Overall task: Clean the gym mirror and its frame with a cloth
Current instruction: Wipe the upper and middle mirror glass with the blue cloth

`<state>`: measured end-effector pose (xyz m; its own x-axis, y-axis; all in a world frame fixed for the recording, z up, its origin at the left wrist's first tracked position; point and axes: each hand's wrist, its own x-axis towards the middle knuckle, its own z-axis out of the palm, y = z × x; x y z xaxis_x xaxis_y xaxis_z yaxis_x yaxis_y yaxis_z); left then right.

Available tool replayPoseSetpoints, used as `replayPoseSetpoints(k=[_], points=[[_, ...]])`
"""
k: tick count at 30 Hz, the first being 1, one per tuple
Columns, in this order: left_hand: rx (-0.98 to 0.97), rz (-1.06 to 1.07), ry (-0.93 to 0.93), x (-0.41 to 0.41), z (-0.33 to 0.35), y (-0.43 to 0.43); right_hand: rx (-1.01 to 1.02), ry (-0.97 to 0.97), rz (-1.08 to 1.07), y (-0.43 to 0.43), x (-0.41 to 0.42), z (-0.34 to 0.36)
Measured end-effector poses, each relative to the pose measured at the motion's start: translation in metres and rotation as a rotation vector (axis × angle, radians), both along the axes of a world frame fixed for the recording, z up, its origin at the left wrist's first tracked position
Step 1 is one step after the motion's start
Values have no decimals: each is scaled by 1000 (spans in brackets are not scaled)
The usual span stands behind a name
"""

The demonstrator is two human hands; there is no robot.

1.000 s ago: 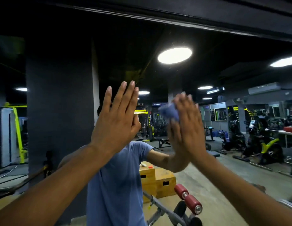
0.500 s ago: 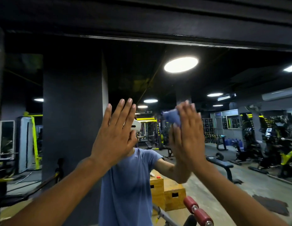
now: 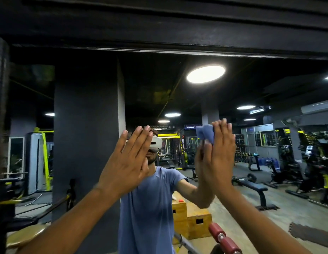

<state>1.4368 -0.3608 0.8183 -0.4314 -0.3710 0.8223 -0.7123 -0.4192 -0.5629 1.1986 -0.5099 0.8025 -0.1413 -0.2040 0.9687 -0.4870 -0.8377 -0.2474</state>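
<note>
The gym was dim; round ceiling lamps (image 3: 205, 74) glared in the mirror (image 3: 177, 92). Wide-angle edges bowed, and the dark frame (image 3: 159, 24) lost detail.

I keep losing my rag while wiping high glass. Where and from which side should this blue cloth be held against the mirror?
Probably from behind, as the right hand does now: flat palm over the bunched middle of the blue cloth, straight fingers pressing it to the mirror. It is a soft wad with folds sticking out at the upper left, so curling a fingertip over that loose edge should steady it.

Glossy reflective glass mirror (image 3: 86, 107), matt dark frame (image 3: 159, 24), soft crumpled blue cloth (image 3: 205, 133).
</note>
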Motion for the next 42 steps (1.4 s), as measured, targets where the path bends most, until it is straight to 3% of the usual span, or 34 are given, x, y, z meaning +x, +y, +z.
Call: replayPoseSetpoints(k=[2,7,9,14,16,21,23,26,28,30,35,38,42], points=[[12,15,4,0,0,1,-37,57,-23,17,26,2],[31,53,6,13,10,16,-340,554,-73,31,46,-53],[49,80,-3,22,17,24,-335,539,-100,26,39,-35],[47,81,-26,34,32,28,-98,144,-26,38,64,61],[33,71,-12,40,37,31,-133,180,-20,51,84,62],[44,69,-77,59,56,45,-382,550,-101,60,92,6],[25,76,-67,67,69,52,-363,455,-142,47,83,24],[-13,72,-21,82,92,61,-162,61,-81,47,89,88],[-4,71,-41,87,101,63,-84,-84,-1,61,107,129],[-8,62,-46,88,105,61,-113,-35,-25,79,131,141],[-28,46,-72,98,118,69,-343,389,-77,87,134,69],[-23,43,-110,106,125,74,-284,219,-146,71,107,83],[-150,-46,77,106,126,74,-67,-139,-42,84,120,190]])
